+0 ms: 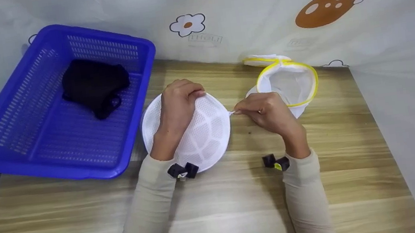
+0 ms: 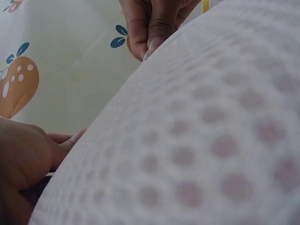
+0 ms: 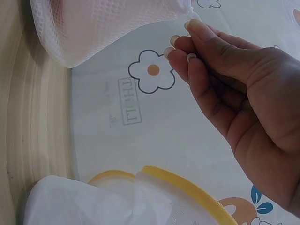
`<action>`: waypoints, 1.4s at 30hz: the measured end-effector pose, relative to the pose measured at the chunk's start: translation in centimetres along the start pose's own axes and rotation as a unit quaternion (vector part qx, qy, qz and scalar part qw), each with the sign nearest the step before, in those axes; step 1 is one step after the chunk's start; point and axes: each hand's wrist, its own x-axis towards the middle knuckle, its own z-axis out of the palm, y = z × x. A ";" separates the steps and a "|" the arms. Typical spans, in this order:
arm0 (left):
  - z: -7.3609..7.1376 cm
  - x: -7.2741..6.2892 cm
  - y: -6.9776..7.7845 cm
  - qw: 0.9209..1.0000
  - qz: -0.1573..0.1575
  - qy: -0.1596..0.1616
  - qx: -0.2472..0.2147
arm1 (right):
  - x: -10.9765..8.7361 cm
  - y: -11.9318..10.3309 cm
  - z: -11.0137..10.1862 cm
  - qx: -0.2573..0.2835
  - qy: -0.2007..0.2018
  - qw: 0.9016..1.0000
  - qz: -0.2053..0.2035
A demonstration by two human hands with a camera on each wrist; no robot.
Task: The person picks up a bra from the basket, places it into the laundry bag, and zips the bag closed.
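A round white mesh laundry bag (image 1: 210, 136) is held up in front of me, its padded rim facing the head camera. My left hand (image 1: 179, 102) grips it at the upper edge, fingers curled over. At the bag's right edge, my right hand (image 1: 269, 110) pinches a small white tab (image 1: 231, 113) between thumb and forefinger. Pinkish patches show through the mesh holes (image 2: 224, 146) in the left wrist view. Behind the right hand stands a second white laundry bag (image 1: 298, 110) with yellow zipper trim, its mouth wide and its lid folded back.
A blue plastic basket (image 1: 44, 170) with slotted sides stands on the left of the wood-grain table (image 1: 221, 219). Inside it lies a crumpled black garment (image 1: 93, 83). A printed sheet (image 1: 242, 11) with flowers and a rabbit hangs behind the table.
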 end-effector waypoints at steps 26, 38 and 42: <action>0.0 -0.2 -0.3 0.999 -0.040 0.030 -0.014 | -0.3 -0.1 0.0 -0.003 -0.005 1.000 0.002; -0.2 -0.1 -0.6 0.996 -0.064 0.052 -0.021 | -0.1 0.2 0.0 -0.007 -0.012 1.000 0.001; -0.2 -0.2 -0.6 0.996 -0.074 0.050 -0.020 | -0.1 0.1 0.0 -0.008 -0.020 1.000 0.003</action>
